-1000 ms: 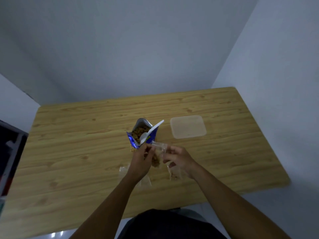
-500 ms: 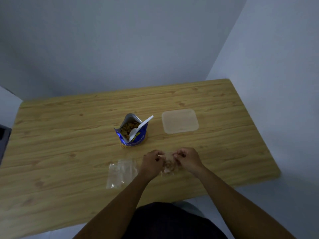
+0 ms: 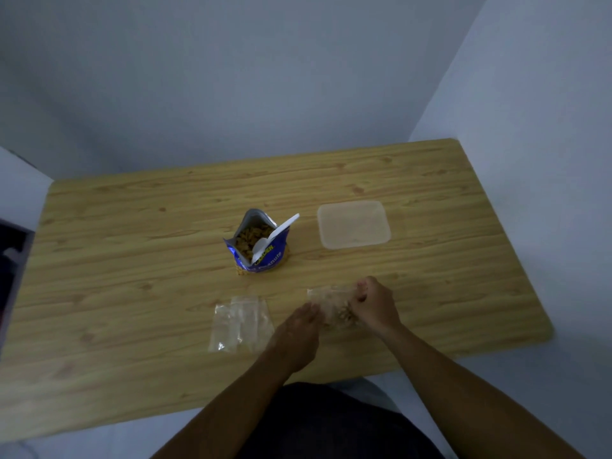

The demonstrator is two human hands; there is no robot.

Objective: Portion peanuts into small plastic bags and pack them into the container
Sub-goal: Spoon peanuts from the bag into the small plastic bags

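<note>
I see both hands, left hand (image 3: pixel 299 329) and right hand (image 3: pixel 374 304), pinching a filled small bag (image 3: pixel 331 304) just nearer me than the peanut pouch (image 3: pixel 258 243).

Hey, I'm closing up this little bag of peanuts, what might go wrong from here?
1. Both hands, left hand and right hand, pinch the filled small bag; if the top isn't sealed, peanuts may spill on the table.
2. The open peanut packet stands upright with a white spoon leaning out; a bump might tip it.
</note>
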